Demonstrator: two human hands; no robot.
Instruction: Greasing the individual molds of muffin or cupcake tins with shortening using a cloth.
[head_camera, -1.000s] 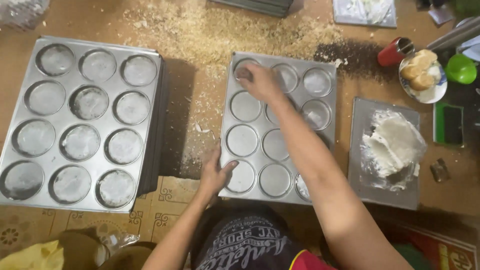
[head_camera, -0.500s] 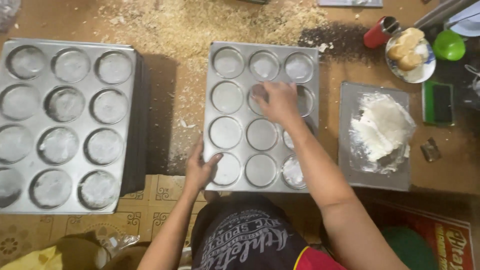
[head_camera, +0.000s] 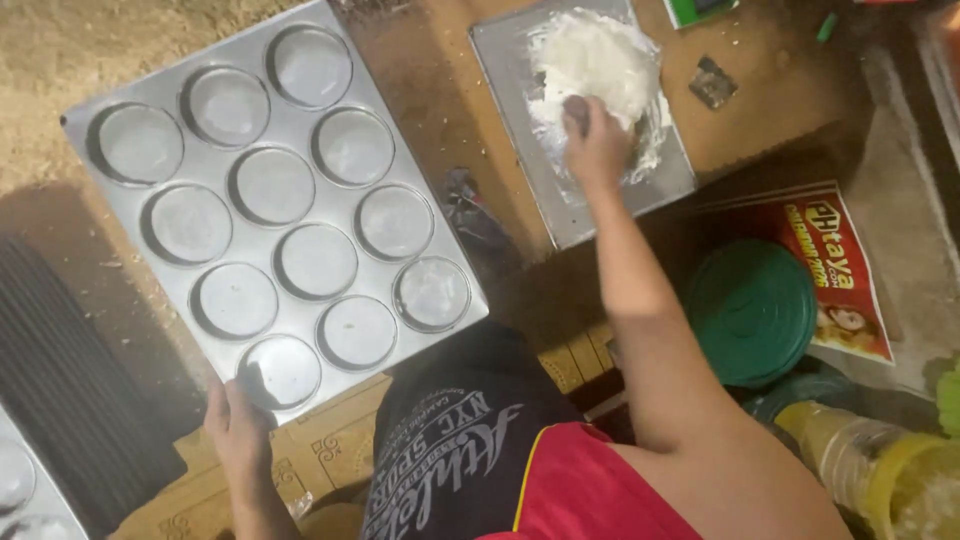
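muffin tray (head_camera: 100, 130): 1 in full view, with 12 round cups | second tray (head_camera: 25, 490): 1, only a corner showed | flat metal sheet (head_camera: 500, 60): 1 | white mound of grease (head_camera: 600, 60): 1 | green lid (head_camera: 755, 310): 1 | hands: 2

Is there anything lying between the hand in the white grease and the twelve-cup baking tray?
Only a small dark crumpled scrap lies on the wooden table between the flat metal tray, where the right hand sits in the white grease, and the baking tray. The left hand holds that tray's near corner.
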